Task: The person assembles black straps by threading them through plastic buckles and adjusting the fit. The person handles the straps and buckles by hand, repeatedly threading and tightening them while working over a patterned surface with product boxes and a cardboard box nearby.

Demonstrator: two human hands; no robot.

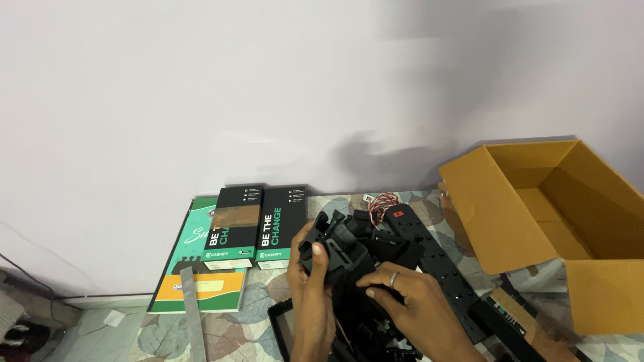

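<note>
Your left hand (312,295) grips a black plastic part (333,247), fingers curled around it. Your right hand (409,295) rests half-open just below, apparently steadying it; fitting comes next, needing careful alignment.

Open brown cardboard box (557,221) at right, flaps raised, interior facing the camera. Two black-and-green product boxes (258,226) side by side against the white wall (201,100), lying on a green flat package (176,268) with a yellow label. Grey strip (193,315) laid over that package's lower edge. Black power strip (436,265) running diagonally toward the cardboard box. Red-and-white twisted wires (382,203) near its far end.
</note>
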